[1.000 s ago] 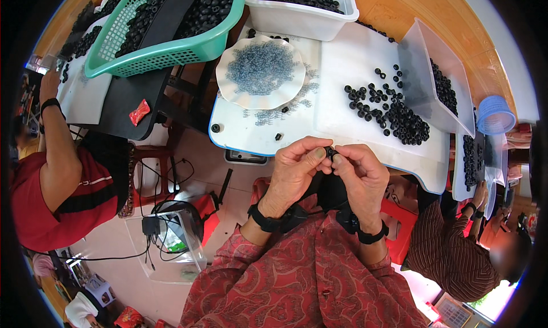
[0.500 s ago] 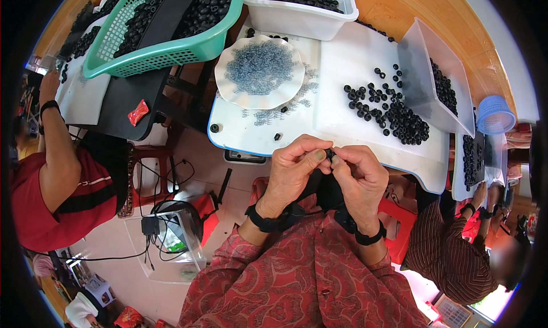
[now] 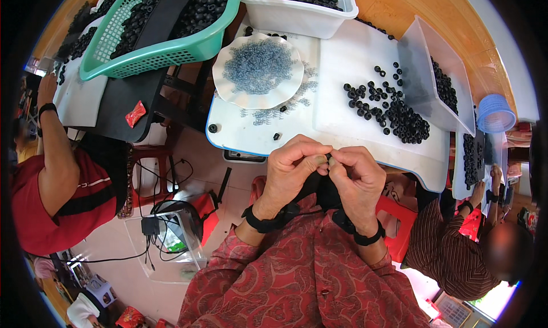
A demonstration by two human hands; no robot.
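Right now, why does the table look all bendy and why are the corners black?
Head view: a fisheye lens bows the white table edges and leaves black corners; the hands, left and right, look sharp, while a co-worker's face at lower right is blurred out.

Even, bright daylight fills the scene, with no harsh glare; the white table [image 3: 342, 108] reflects it softly and the orange floor at the top glows warm. Shadows are faint, darkest under the table edge. The fisheye lens bends straight edges strongly toward the rim, and a black vignette rings the picture. The centre is sharp; the margins smear slightly, and a patch at the lower right is blurred
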